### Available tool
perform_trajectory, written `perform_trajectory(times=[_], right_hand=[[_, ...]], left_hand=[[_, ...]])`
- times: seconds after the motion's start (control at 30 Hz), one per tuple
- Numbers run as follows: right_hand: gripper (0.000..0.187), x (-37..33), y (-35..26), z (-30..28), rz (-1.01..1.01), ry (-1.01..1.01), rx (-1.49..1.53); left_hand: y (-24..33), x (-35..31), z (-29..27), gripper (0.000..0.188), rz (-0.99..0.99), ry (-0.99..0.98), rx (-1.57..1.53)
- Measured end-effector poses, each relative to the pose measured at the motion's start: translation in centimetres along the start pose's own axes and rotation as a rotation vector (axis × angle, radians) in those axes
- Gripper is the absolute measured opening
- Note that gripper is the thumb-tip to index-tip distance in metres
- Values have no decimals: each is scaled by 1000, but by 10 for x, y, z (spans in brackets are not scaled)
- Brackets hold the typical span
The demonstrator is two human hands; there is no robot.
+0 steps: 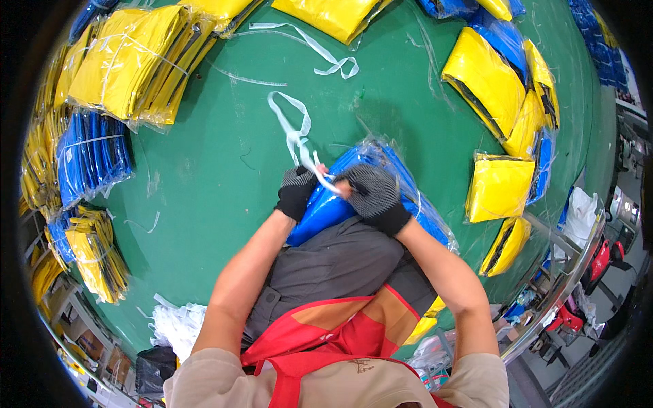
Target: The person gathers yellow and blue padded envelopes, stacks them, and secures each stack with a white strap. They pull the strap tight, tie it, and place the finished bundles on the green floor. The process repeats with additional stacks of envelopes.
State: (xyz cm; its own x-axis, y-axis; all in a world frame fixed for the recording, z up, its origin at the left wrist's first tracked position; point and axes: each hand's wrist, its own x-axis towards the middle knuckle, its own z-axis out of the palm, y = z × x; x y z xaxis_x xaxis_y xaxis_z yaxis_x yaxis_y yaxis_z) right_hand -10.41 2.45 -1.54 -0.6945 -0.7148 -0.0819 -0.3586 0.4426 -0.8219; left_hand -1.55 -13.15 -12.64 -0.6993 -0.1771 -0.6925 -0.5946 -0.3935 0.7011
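Note:
A blue folded bundle in clear plastic wrap (326, 209) lies on the green table in front of my body, partly under my hands and leg. A white strap (296, 129) runs up from it in a loop across the table. My left hand (297, 188), in a black and grey knit glove with bare fingertips, is closed on the strap at the bundle's left edge. Close beside it, my right hand (372, 192), gloved alike, pinches the strap's other part above the bundle. The strap crosses between both hands; a knot there cannot be made out.
Stacks of yellow wrapped bundles (115, 64) and blue ones (92, 153) line the left. More yellow packs (486, 81) lie to the right. A loose white strap (313, 44) curls at the far side. White straps (178, 326) heap at the near left edge.

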Motion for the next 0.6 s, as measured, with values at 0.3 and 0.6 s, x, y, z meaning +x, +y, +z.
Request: perform_trajectory(times=[0.3,0.6], right_hand=[[22,18,-8,-8,466,43,638],[31,-45,-15,-31,613,18,744]], left_hand=[[42,-24,15,27,-40,-199,-599],[49,2,4,27,22,-282,167]])
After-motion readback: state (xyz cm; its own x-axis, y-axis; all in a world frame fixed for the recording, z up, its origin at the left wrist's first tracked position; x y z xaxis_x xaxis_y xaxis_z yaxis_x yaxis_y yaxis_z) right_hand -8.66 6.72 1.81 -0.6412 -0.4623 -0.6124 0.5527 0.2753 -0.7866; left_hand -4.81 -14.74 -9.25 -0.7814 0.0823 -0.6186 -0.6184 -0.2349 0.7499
